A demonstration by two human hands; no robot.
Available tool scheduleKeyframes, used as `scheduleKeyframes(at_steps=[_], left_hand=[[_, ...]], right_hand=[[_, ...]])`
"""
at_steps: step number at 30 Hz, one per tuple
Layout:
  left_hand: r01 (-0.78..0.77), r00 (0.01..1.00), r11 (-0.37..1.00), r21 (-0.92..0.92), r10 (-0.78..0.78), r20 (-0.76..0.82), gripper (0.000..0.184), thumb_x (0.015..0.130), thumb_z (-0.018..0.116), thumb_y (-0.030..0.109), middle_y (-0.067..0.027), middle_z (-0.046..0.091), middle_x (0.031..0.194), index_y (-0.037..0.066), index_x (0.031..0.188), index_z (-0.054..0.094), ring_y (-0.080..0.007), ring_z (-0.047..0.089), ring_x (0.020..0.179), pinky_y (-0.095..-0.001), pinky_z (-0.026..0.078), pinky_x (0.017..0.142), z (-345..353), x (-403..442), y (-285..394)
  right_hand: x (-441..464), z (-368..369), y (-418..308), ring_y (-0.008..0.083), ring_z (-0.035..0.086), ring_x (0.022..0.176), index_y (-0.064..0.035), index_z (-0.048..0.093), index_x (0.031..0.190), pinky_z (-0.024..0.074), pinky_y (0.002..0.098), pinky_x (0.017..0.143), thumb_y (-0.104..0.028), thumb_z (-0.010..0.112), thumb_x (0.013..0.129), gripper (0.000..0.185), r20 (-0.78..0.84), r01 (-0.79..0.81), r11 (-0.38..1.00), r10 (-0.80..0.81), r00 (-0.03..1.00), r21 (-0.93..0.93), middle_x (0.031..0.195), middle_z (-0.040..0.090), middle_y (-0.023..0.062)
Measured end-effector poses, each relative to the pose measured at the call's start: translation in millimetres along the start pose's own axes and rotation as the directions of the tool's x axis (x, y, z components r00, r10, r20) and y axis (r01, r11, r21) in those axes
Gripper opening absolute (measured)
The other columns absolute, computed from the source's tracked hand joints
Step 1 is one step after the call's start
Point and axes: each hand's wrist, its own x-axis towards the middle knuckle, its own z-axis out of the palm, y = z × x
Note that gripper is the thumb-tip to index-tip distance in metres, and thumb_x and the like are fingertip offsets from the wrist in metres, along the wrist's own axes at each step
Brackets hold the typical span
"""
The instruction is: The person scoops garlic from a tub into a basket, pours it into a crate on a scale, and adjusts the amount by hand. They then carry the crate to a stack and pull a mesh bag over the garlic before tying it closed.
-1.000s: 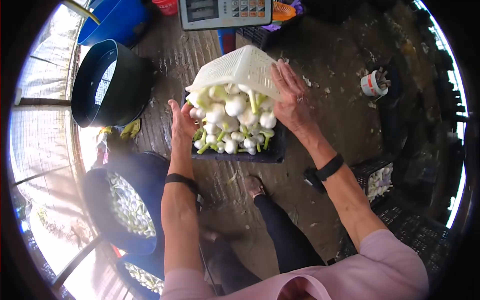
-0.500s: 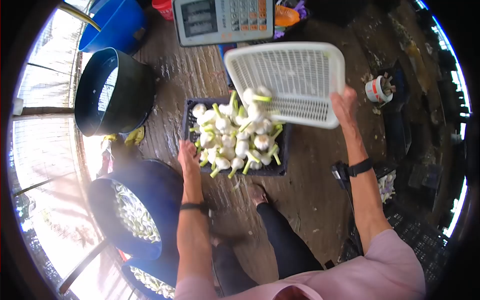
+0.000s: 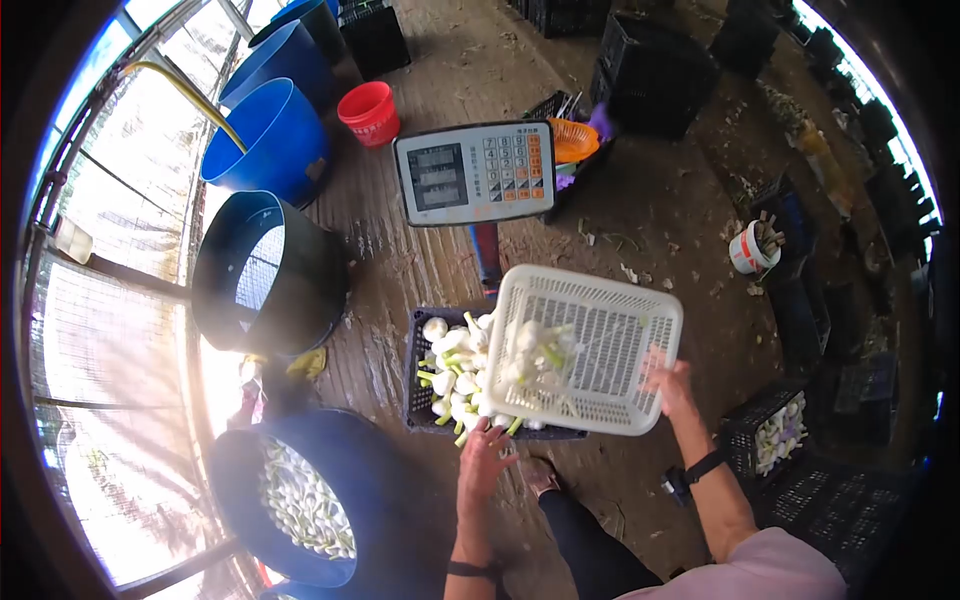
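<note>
Right hand [image 3: 672, 388] gripping right rim of white basket [image 3: 615, 340]; left hand [image 3: 482, 462] hanging unclenched by near side of dark crate [image 3: 413, 380].

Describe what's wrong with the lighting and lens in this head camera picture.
Head view: daylight burns out the sheeting at left; haze veils the blue tub of garlic below it; the black crates at the top sink into shadow; the lens bends straight lines inside a black round border; the scale display's digits are unreadable.
</note>
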Motion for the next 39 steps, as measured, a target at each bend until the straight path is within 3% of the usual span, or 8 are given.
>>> scheduleKeyframes(at_steps=[8,15,19,24,29,34,35,39], left_hand=[[-0.299,0.925,0.887,-0.353,0.178,-0.336,0.058,0.081,0.056,0.017,-0.0090,0.046,0.120,0.009,0.133,0.031,-0.0279,0.048,0.108,-0.0488,0.048,0.077,16,-39,-43],[-0.304,0.914,0.875,-0.377,0.156,-0.375,0.071,0.062,0.054,0.009,-0.0191,0.048,0.118,0.000,0.129,0.034,-0.0372,0.048,0.108,-0.0587,0.042,0.087,-61,-119,-15],[-0.316,0.864,0.867,-0.385,0.094,-0.495,0.069,0.063,0.052,0.009,-0.0199,0.048,0.119,-0.003,0.128,0.036,-0.0386,0.049,0.107,-0.0562,0.045,0.086,-93,-168,-21],[-0.359,0.816,0.890,-0.280,0.154,-0.556,0.068,0.067,0.052,0.014,-0.0187,0.047,0.120,-0.003,0.130,0.033,-0.0341,0.050,0.109,-0.0513,0.046,0.089,-90,-219,-41],[-0.345,0.746,0.777,-0.527,-0.113,-0.656,0.054,0.066,0.054,-0.001,-0.0191,0.052,0.109,-0.003,0.119,0.041,-0.0359,0.051,0.100,-0.0537,0.044,0.085,-126,-228,-86],[-0.313,0.732,0.753,-0.579,-0.198,-0.652,0.056,0.063,0.051,-0.004,-0.0209,0.051,0.109,-0.005,0.118,0.041,-0.0390,0.050,0.100,-0.0542,0.043,0.088,-109,-226,-70],[-0.315,0.718,0.751,-0.580,-0.211,-0.663,0.057,0.062,0.052,-0.004,-0.0215,0.051,0.110,-0.005,0.118,0.041,-0.0399,0.050,0.102,-0.0546,0.042,0.089,-107,-227,-68],[-0.304,0.698,0.775,-0.553,-0.213,-0.683,0.060,0.060,0.053,-0.003,-0.0227,0.051,0.112,-0.006,0.119,0.041,-0.0399,0.049,0.105,-0.0543,0.041,0.092,-103,-229,-58]], right_hand=[[-88,92,93,0.0188,0.060,0.063,0.0105,0.057,0.098,0.0509,0.0298,0.051,0.006,0.050,0.065,0.034,0.223,-0.207,0.970,0.175,0.959,0.126,0.084,0.062,0.0134],[-123,131,79,0.0144,0.052,0.106,0.0024,0.044,0.125,0.0452,0.0273,0.084,-0.024,0.066,0.082,0.055,0.781,-0.255,0.939,0.334,0.527,-0.230,0.121,0.053,0.0112],[-99,120,54,0.0150,0.052,0.106,0.0019,0.041,0.129,0.0468,0.0286,0.084,-0.026,0.066,0.082,0.060,0.702,-0.146,0.836,0.527,0.479,-0.529,0.122,0.053,0.0126],[-42,74,57,0.0140,0.062,0.082,0.0052,0.055,0.113,0.0500,0.0255,0.069,-0.022,0.067,0.078,0.045,0.618,0.232,0.704,0.359,0.700,-0.672,0.088,0.066,0.0092],[-23,62,23,0.0140,0.064,0.071,0.0046,0.059,0.106,0.0505,0.0251,0.056,-0.020,0.060,0.079,0.037,0.389,0.080,0.599,0.408,0.826,-0.797,0.087,0.065,0.0098],[27,115,-20,0.0283,0.060,0.067,0.0034,0.057,0.099,0.0482,0.0350,0.063,-0.014,0.050,0.080,0.026,0.676,0.673,0.202,-0.066,0.734,-0.711,0.080,0.064,0.0151],[27,139,-31,0.0336,0.058,0.088,0.0020,0.052,0.110,0.0472,0.0364,0.076,-0.015,0.052,0.082,0.033,0.723,0.802,0.083,-0.385,0.574,-0.592,0.101,0.061,0.0178],[26,257,-112,0.0328,0.022,0.133,0.0068,0.033,0.130,0.0204,0.0495,0.106,-0.042,0.057,0.080,0.073,0.900,0.762,-0.516,-0.388,0.197,-0.390,0.139,0.029,0.0218]])
